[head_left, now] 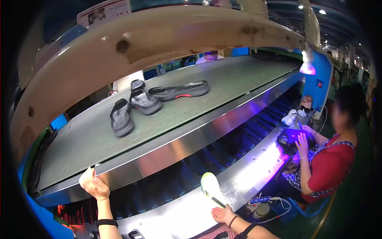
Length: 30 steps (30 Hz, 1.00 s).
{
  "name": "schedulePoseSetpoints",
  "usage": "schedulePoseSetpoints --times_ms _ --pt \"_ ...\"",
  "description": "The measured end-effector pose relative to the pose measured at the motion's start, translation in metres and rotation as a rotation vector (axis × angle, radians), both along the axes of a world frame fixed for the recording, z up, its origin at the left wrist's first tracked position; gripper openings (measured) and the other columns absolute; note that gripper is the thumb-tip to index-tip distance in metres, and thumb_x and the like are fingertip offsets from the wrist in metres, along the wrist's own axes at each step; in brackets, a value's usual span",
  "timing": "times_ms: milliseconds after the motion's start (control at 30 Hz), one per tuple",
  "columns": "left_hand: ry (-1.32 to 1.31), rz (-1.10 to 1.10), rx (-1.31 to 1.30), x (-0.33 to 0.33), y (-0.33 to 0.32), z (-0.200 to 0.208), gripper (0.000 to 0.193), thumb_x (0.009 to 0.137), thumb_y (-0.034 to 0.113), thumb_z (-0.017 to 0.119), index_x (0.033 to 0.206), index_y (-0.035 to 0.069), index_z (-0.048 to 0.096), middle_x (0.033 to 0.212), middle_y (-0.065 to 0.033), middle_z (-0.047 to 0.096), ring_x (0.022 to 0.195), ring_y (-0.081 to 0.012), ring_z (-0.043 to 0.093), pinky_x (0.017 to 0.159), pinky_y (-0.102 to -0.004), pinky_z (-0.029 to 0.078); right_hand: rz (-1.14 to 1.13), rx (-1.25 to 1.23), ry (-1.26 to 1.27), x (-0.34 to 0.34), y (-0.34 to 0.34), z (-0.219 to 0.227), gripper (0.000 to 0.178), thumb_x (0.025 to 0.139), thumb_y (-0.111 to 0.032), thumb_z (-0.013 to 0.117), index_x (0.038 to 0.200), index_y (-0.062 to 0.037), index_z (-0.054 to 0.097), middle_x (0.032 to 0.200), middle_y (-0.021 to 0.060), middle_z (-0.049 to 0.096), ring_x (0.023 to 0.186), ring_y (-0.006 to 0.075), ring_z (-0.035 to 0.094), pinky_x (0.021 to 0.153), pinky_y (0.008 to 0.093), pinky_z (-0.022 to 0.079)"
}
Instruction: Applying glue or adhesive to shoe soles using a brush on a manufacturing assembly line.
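Observation:
My left hand [94, 184] is at the near left edge of the conveyor, its fingers bent over the shiny metal rail [159, 158]. On the steel ledge below, my right hand [224, 215] lies palm up with its fingers stretched out. Just beyond its fingertips is a pale shoe insole [210, 184] with a yellow-green rim. A dark slim strip [218, 202] lies across the insole's near end, close to the fingers; I cannot tell what it is.
Several dark grey shoes, one a sneaker [121, 118], sit on the green conveyor belt [234, 77]. A curved beige beam [167, 32] arches over it. At right, a co-worker in a red top [330, 167] handles a dark shoe [289, 137] under purple light. A jar [261, 211] and cables stand nearby.

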State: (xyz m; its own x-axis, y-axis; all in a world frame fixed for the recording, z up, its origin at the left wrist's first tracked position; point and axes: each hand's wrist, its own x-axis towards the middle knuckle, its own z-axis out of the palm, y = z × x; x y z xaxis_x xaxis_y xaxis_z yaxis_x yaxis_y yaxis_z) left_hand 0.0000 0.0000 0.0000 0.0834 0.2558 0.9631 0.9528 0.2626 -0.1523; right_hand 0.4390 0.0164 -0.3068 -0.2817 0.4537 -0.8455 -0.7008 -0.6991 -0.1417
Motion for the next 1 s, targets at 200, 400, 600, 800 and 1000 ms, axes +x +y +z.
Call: schedulePoseSetpoints --times_ms 200,400,600,800,1000 --pt "0.050 -0.048 0.041 0.011 0.006 0.008 0.034 0.090 0.023 0.038 0.103 -0.001 0.060 0.105 -0.0177 0.061 0.097 -0.0354 0.054 0.092 -0.0433 0.035 0.007 -0.030 0.045 0.012 0.014 -0.007 0.073 0.096 -0.059 0.020 0.128 0.0018 0.045 0.127 0.0165 0.055 0.119 0.0297 0.051 0.095 0.0463 0.042" --pt "0.049 -0.045 0.062 0.008 0.008 0.007 0.036 0.094 0.025 0.037 0.102 -0.001 0.061 0.103 -0.0170 0.063 0.097 -0.0342 0.055 0.092 -0.0420 0.037 0.041 0.005 -0.028 0.008 0.011 0.001 0.070 0.095 -0.055 0.022 0.130 0.0017 0.044 0.129 0.0168 0.054 0.121 0.0300 0.051 0.097 0.0455 0.041" --pt "0.005 -0.050 0.027 -0.020 0.012 -0.009 0.043 0.098 0.031 0.036 0.110 -0.001 0.063 0.113 -0.0190 0.063 0.107 -0.0333 0.057 0.097 -0.0428 0.037 0.006 0.005 -0.054 -0.001 0.012 0.018 0.068 0.096 -0.057 0.023 0.129 -0.0024 0.046 0.131 0.0146 0.055 0.121 0.0286 0.051 0.098 0.0448 0.041" --pt "0.061 -0.093 0.005 -0.031 0.012 -0.012 0.047 0.101 0.028 0.031 0.117 -0.005 0.059 0.118 -0.0199 0.062 0.110 -0.0343 0.056 0.099 -0.0415 0.039 -0.036 -0.091 -0.043 0.000 0.009 0.035 0.059 0.097 -0.046 0.024 0.127 -0.0006 0.048 0.126 0.0176 0.058 0.118 0.0278 0.054 0.098 0.0420 0.041" --pt "-0.012 -0.037 -0.022 -0.013 -0.002 -0.011 0.042 0.097 0.026 0.036 0.111 -0.005 0.061 0.113 -0.0195 0.063 0.104 -0.0343 0.056 0.097 -0.0414 0.036 -0.029 -0.079 -0.052 0.009 -0.007 0.038 0.063 0.098 -0.051 0.024 0.131 -0.0013 0.046 0.128 0.0176 0.055 0.118 0.0284 0.052 0.095 0.0409 0.042"
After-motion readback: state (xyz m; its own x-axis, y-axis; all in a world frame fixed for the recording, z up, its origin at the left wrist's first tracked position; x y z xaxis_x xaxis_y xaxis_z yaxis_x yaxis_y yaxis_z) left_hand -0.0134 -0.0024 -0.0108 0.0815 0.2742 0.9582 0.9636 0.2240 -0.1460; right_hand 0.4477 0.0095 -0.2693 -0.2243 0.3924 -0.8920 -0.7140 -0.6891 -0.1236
